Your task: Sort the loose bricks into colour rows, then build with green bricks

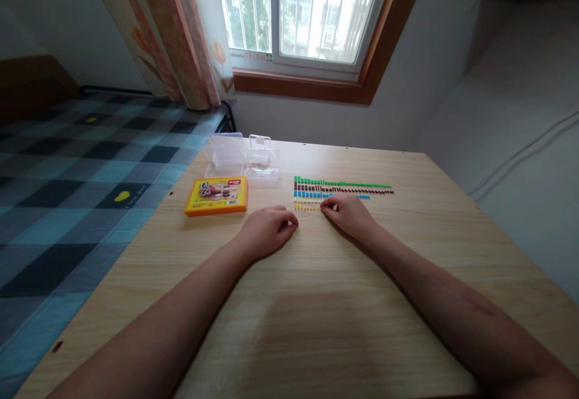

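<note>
Small coloured blocks stand in several rows on the wooden table. The green row [344, 183] is farthest from me, then the dark brown row [344, 189] and the blue row [310, 194]. Nearer to me are a pale row and a shorter yellow row [307, 208]. My right hand [350, 215] pinches at the right end of the yellow row, its fingertips on a small yellow block; it covers part of the blue row. My left hand [270, 229] rests on the table left of the rows, fingers curled and closed; whatever they may hold is hidden.
An orange-yellow box [217, 195] with printed pictures lies left of my hands. Behind it sit clear plastic cases [263, 163] with raised lids. A bed with a checked sheet [90, 163] adjoins the table [271, 326] on the left; a window and curtain [167, 31] are behind.
</note>
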### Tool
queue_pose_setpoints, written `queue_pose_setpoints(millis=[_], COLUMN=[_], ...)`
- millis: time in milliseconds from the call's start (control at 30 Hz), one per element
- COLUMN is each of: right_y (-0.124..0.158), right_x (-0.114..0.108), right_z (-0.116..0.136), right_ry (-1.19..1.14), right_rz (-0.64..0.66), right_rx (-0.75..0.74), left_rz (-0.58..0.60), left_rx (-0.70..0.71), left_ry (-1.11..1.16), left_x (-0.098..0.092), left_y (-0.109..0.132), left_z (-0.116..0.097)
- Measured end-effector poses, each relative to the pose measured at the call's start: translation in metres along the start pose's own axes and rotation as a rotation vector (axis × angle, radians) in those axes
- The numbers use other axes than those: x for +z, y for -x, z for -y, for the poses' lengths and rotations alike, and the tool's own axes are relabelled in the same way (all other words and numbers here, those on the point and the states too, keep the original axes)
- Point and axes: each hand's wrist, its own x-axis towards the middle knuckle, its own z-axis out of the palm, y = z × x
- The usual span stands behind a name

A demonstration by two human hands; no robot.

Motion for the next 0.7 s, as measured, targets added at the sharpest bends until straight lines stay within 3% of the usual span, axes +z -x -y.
queue_pose_setpoints(millis=[367,700], right_y=[0.006,0.009], right_x=[0.003,0.011], right_z=[-0.007,-0.004], right_ry=[-0.055,-0.098], right_rz=[-0.042,-0.088], right_rx=[0.019,-0.179], left_rz=[0.004,-0.016], left_rx=[0.001,0.004], left_ry=[0.018,-0.043], left_x=[0.001,0.001], left_y=[0.0,-0.003], left_z=[0.002,0.003])
